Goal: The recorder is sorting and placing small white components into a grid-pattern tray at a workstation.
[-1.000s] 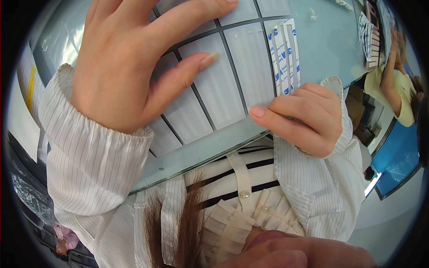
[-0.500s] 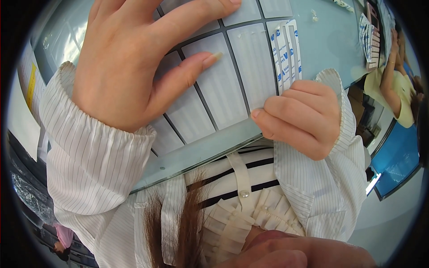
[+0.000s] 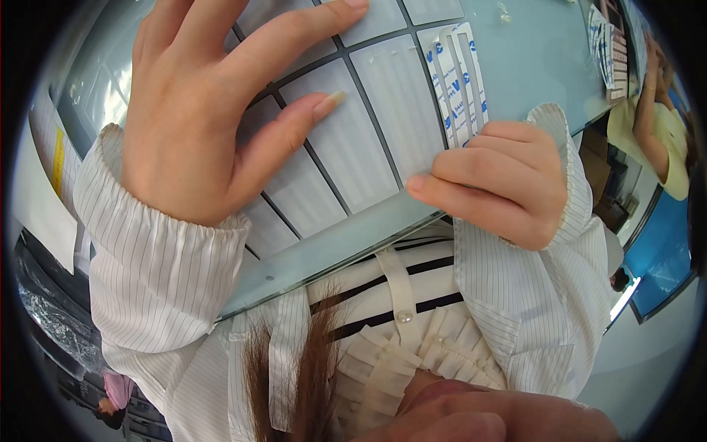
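My left hand (image 3: 199, 110) lies with its fingers spread over white rectangular panels (image 3: 372, 110) set in rows with dark gaps between them. Its thumb is stretched across one panel. My right hand (image 3: 508, 184) is closed at the near right corner of the panels, fingers curled and the thumb tip pointing left. A slotted white adhesive strip sheet (image 3: 458, 85) with blue print lies along the right side of the end panel. Its near end runs in under my right fingers, where the grip itself is hidden.
The panels rest on a pale glass-topped table (image 3: 530, 59), whose near edge runs just in front of my body. At the far right are more blue-and-white strips (image 3: 600, 48) and another person's arm (image 3: 652, 110). Papers (image 3: 48, 184) stand at the left.
The panels, the strip sheet and my left hand appear slightly further left, as the view shifts a little. My right hand keeps its closed pose at the strip's near end.
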A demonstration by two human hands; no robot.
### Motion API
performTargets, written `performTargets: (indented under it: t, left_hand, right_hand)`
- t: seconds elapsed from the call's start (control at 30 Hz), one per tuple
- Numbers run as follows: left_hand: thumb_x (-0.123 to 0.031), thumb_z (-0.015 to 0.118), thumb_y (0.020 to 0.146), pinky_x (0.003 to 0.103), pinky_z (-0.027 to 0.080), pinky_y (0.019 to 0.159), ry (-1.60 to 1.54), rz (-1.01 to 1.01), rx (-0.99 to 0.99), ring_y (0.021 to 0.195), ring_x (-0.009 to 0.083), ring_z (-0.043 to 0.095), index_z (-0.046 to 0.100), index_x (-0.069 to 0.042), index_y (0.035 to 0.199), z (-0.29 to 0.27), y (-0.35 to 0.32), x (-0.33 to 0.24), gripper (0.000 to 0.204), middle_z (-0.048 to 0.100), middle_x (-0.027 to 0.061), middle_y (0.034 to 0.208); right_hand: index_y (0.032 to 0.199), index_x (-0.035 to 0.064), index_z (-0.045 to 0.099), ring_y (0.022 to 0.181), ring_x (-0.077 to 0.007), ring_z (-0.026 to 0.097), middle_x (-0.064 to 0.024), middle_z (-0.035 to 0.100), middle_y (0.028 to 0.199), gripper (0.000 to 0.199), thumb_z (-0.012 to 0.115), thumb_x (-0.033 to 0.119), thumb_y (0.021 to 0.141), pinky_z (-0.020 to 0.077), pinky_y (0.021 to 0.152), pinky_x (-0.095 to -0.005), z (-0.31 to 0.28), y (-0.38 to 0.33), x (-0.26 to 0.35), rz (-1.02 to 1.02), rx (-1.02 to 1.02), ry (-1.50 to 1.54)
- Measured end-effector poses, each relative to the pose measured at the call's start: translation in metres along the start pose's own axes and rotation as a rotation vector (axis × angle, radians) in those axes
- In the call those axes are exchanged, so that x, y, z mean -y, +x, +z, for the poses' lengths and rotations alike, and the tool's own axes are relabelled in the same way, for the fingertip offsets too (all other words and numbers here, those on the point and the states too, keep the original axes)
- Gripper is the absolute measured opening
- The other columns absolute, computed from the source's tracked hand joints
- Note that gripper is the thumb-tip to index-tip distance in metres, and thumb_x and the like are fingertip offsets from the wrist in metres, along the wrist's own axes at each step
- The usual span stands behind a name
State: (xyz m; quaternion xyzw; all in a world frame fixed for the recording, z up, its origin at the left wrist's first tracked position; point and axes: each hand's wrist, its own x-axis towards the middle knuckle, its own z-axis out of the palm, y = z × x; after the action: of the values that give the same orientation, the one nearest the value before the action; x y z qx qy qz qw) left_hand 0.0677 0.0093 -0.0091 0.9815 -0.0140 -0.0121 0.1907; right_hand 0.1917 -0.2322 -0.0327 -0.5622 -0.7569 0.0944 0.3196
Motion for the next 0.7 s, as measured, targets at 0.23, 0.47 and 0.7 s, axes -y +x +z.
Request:
performTargets:
  t: [0.23, 0.47, 0.7]
  left_hand:
    - [-0.026, 0.080, 0.075, 0.049, 0.040, 0.110, -0.016, -0.081, 0.040, 0.123, 0.0355, 0.048, 0.071, -0.014, 0.126, -0.003, 0.004, -0.006, 0.053, 0.054, 0.0145, 0.138]
    - [-0.025, 0.080, 0.075, 0.049, 0.040, 0.110, -0.005, -0.081, 0.023, 0.123, 0.0353, 0.048, 0.071, -0.014, 0.126, 0.001, -0.002, -0.004, 0.053, 0.055, 0.0140, 0.138]
    - [-0.025, 0.080, 0.075, 0.049, 0.041, 0.110, 0.029, -0.020, -0.023, 0.124, 0.0350, 0.047, 0.071, -0.014, 0.126, 0.003, -0.003, -0.003, 0.053, 0.055, 0.0137, 0.137]
  right_hand:
    - [0.101, -0.0088, 0.072, 0.058, -0.0161, 0.055, -0.0132, 0.065, 0.089, 0.044, 0.071, 0.009, 0.061, 0.0399, 0.047, -0.0279, -0.001, 0.003, 0.003, 0.005, 0.079, -0.054]
    - [0.098, -0.0103, 0.068, 0.062, -0.0216, 0.061, -0.0163, 0.064, 0.088, 0.043, 0.072, 0.009, 0.060, 0.0430, 0.048, -0.0298, -0.003, 0.015, 0.008, 0.077, 0.135, 0.026]
    - [0.096, -0.0106, 0.066, 0.060, -0.0224, 0.060, -0.0171, 0.064, 0.088, 0.037, 0.075, 0.010, 0.067, 0.0439, 0.047, -0.0309, 0.000, 0.012, 0.002, 0.031, 0.110, 0.093]
